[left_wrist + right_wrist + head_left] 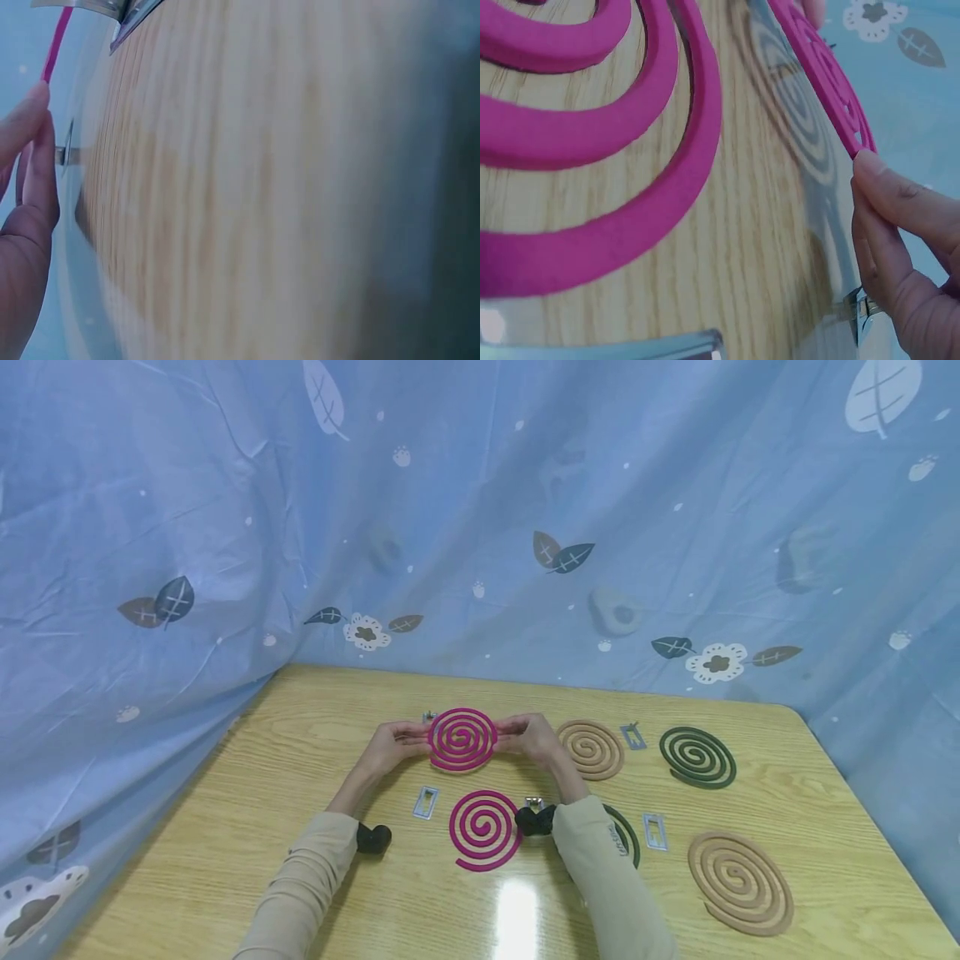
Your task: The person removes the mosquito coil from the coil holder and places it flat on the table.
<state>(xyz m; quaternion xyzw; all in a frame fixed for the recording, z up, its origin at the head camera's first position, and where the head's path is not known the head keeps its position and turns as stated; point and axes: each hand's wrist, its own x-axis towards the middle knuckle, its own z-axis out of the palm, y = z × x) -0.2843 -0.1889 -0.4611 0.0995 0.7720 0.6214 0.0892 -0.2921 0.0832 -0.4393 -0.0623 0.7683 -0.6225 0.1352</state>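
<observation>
Above the far middle of the table (300, 877), both hands hold one pink coil (462, 740) by its opposite edges. Left hand (392, 745): fingers pinch the coil's left rim. Right hand (534, 737): fingertips (885, 187) pinch the right rim. The held coil is lifted off the table and tilted up. A second pink coil (484, 829) lies flat on the table just nearer the person, between the forearms. Metal stands (425, 802) lie flat beside it. A tan coil (592, 748) lies just right of the right hand; a dark green coil (697, 757) and a larger tan coil (741, 882) lie further right, well apart.
</observation>
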